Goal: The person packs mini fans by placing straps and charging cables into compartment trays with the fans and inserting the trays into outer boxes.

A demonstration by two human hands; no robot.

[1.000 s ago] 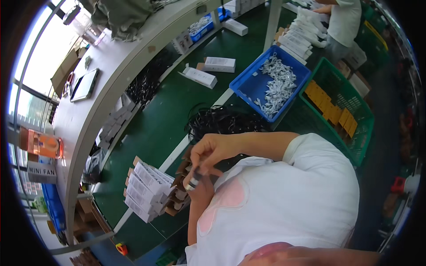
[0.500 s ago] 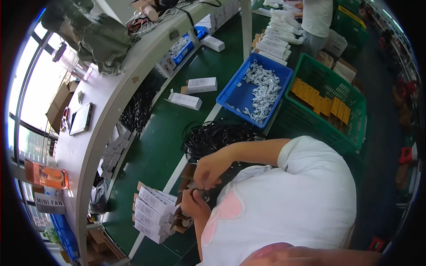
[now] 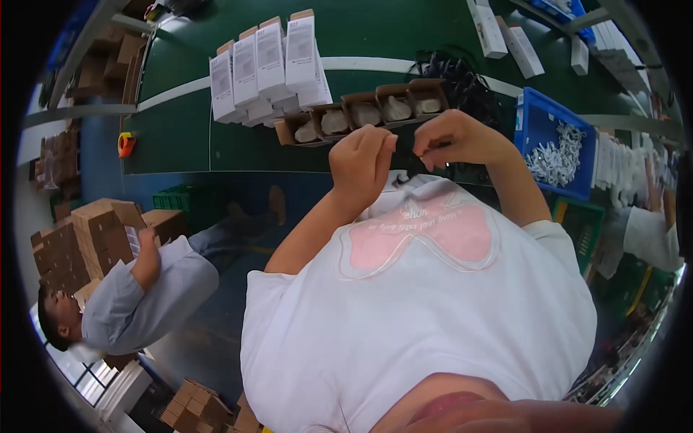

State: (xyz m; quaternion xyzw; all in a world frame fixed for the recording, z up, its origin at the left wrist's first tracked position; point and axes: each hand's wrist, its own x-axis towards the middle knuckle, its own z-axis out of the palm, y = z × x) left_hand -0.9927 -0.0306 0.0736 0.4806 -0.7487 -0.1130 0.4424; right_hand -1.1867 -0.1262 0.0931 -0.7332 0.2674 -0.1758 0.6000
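In front of my chest, my left hand is raised with its fingers closed in a pinch. A small gap away is my right hand, fingers curled down toward the thumb. Whatever either hand may hold is too small or hidden to make out. Just beyond them stands a row of open brown cartons, each with a pale bagged item inside. Behind my right hand lies a heap of thin black cables.
White printed boxes lean together left of the cartons. A blue bin of white cables stands at the right. More white boxes lie at the back. A co-worker is at the left, near stacked cardboard boxes.
My view has swung round, so the cartons and white boxes appear farther up. My hands, together before, are now apart.
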